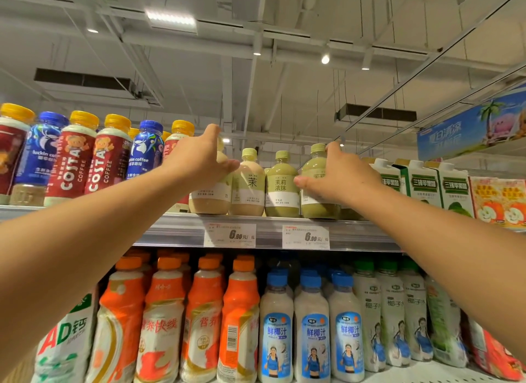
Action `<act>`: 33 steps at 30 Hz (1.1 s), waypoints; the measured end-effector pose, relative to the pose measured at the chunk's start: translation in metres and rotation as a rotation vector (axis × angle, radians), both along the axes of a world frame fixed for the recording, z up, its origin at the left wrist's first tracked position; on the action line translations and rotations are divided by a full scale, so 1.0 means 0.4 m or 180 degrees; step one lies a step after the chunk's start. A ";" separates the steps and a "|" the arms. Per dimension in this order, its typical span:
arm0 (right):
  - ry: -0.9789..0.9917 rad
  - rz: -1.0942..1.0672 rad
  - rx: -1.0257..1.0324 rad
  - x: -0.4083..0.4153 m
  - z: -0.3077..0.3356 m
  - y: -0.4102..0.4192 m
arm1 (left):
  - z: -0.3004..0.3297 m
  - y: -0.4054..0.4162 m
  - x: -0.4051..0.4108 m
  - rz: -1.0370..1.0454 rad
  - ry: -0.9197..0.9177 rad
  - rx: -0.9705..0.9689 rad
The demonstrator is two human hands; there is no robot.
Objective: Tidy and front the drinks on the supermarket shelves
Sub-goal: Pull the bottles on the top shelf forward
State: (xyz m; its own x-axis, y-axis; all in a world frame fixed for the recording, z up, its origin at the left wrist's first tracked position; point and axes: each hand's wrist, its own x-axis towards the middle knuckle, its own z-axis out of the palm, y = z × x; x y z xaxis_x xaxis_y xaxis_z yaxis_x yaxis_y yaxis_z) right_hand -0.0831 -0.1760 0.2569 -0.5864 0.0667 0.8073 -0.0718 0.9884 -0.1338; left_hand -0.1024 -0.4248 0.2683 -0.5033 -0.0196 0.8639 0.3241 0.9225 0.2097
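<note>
On the top shelf (355, 233) stand four small tea bottles with pale green caps. My left hand (196, 157) grips the leftmost beige bottle (209, 200), fingers curled round its upper body. My right hand (338, 174) grips the rightmost green bottle (317, 209), thumb on its front and fingers near the cap. Between my hands stand a beige bottle (248, 189) and a green bottle (281, 189), both upright with labels facing out.
Costa and Luckin coffee bottles (76, 160) fill the shelf to the left. Green-and-white juice cartons (427, 183) stand to the right. Two price tags (306, 236) hang on the shelf edge. Orange milk-drink bottles (199, 320) and blue-capped coconut drinks (311, 331) crowd the lower shelf.
</note>
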 end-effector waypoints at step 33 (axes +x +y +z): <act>-0.0505 0.0528 0.0250 -0.075 -0.072 0.039 | -0.130 -0.035 -0.021 0.0888 0.0408 -0.1157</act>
